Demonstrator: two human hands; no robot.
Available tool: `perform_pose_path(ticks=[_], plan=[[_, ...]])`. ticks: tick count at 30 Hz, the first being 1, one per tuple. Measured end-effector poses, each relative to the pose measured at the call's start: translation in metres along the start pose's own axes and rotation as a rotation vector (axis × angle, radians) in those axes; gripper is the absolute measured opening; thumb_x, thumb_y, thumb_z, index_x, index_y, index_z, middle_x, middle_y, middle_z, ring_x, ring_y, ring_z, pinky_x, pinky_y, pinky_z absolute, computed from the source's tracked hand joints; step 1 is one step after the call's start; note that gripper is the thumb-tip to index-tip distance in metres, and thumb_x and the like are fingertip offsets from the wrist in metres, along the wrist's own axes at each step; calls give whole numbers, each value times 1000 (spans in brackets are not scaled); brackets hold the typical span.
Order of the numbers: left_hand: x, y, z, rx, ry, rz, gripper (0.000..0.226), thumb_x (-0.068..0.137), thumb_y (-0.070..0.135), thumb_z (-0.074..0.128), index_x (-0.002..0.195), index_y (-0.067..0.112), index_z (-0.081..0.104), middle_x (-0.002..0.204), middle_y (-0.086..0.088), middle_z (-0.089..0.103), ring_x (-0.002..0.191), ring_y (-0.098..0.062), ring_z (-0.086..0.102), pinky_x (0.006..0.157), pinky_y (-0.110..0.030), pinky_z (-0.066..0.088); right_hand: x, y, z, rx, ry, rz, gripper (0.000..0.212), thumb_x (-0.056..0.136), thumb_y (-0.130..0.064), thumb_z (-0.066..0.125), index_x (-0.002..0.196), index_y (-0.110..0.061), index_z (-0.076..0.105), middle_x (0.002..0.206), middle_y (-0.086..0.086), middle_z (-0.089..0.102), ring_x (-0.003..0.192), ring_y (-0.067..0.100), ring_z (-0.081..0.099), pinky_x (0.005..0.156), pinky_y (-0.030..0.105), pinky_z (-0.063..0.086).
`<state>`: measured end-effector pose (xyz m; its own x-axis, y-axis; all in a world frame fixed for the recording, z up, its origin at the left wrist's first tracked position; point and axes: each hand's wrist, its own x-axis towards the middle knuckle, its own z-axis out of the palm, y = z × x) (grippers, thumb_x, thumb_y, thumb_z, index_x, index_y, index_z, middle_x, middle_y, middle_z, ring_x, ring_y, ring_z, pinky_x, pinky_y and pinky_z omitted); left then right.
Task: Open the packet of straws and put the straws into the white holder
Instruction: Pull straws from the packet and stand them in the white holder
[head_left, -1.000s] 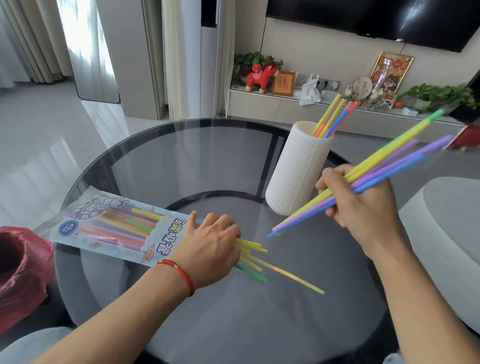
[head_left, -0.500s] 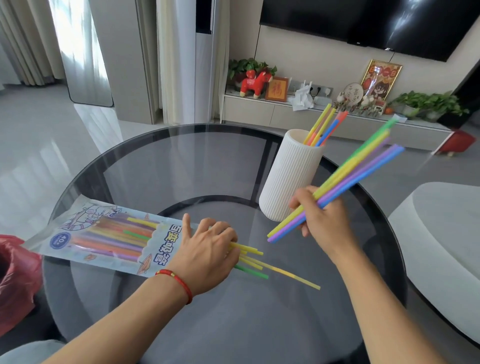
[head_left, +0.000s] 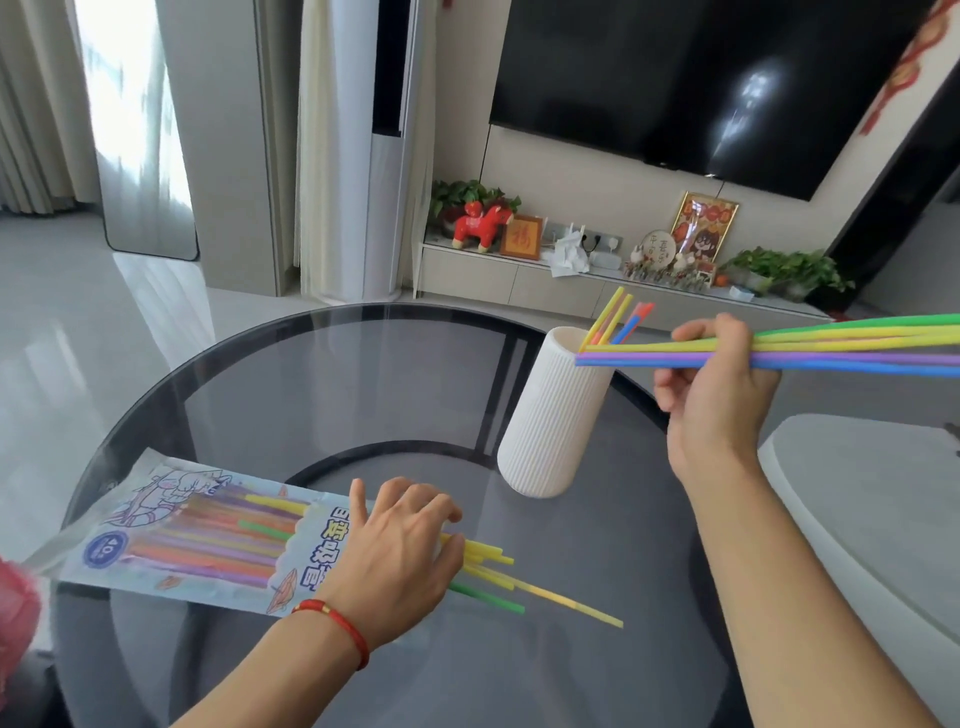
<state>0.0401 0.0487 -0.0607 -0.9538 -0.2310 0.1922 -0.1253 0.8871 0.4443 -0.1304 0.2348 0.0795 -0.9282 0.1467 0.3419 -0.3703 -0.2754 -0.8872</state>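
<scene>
The white ribbed holder stands on the round glass table with several straws sticking out of its mouth. My right hand grips a bundle of green, yellow, purple and blue straws held level, their left ends right at the holder's rim. The straw packet lies flat at the table's front left, holding many straws. My left hand rests on its open end with fingers curled over it. Several yellow and green straws poke out from under that hand onto the glass.
A red bag sits at the left edge. A pale grey seat lies to the right of the table. Behind the table are a low cabinet with ornaments and plants, and a wall television.
My right hand has risen and swung the straw bundle from a steep slant to level, bringing its ends to the holder's mouth. The left hand has stayed on the packet.
</scene>
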Motion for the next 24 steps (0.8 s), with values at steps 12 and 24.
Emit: perform_pose_path(ticks=[12, 24], plan=[[3, -1, -6, 8, -34, -32, 31, 98, 46, 38, 122, 36, 55, 131, 15, 53, 134, -15, 34, 118, -61, 12, 38, -1, 34, -632, -167, -65, 35, 80, -48, 68, 63, -18, 72, 46, -14, 63, 39, 0, 54, 52, 25, 43], [1, -15, -24, 117, -100, 44, 57, 83, 67, 38, 131, 39, 48, 133, 14, 52, 132, -15, 39, 115, -45, 26, 23, -11, 9, -444, -51, -378, 20, 97, -38, 57, 83, -33, 71, 69, -17, 60, 65, 18, 53, 61, 45, 47]])
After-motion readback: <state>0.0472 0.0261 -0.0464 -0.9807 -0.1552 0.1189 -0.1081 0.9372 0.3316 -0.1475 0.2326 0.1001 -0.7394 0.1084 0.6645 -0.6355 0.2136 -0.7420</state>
